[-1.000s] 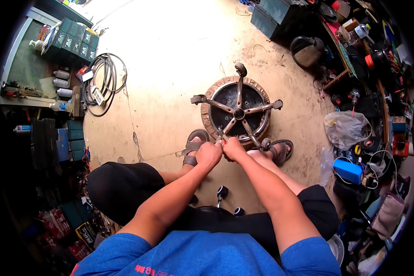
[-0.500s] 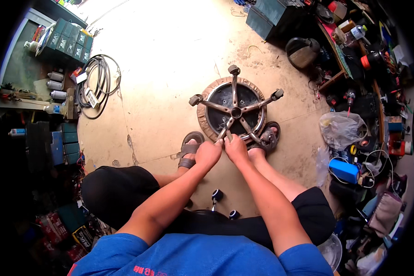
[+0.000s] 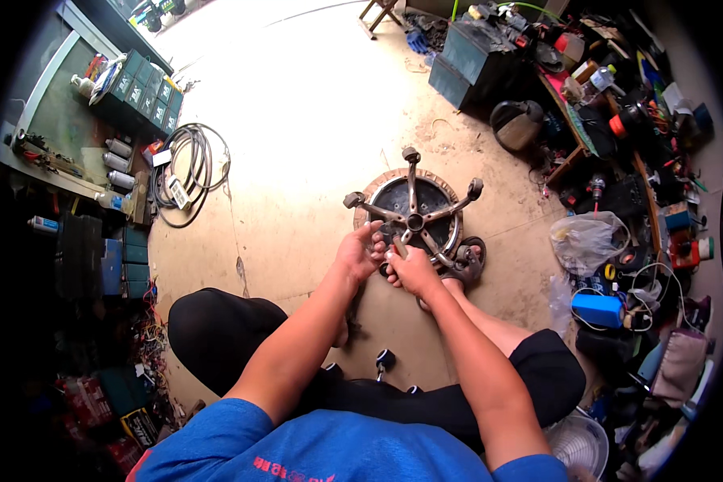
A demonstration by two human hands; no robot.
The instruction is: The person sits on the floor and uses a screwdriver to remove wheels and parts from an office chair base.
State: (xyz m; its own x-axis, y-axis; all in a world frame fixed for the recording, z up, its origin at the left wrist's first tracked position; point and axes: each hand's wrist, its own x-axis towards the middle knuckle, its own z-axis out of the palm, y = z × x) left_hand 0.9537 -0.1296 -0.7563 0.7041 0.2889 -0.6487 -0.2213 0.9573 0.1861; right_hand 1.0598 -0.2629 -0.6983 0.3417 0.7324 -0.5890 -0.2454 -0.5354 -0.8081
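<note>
An overturned round stool seat, dark underneath with a wrinkled brown cover at its rim, rests on the floor between my feet. On it lies a five-armed metal base with dirty casters at the arm ends. My right hand is closed around a slim hand tool with a brownish handle; its kind is hard to make out. My left hand is raised beside it at the seat's near left edge, fingers loosely apart, with nothing visible in them.
A coiled black cable lies on the floor at the left, by stacked dark batteries. Shelves crowded with tools and parts line the right, with a clear plastic bag and a blue block. A dark green box stands at the far right.
My left hand has come off the near base arm and opened, lifting up and left. My right hand still grips the tool, slightly lower. The view has shifted.
</note>
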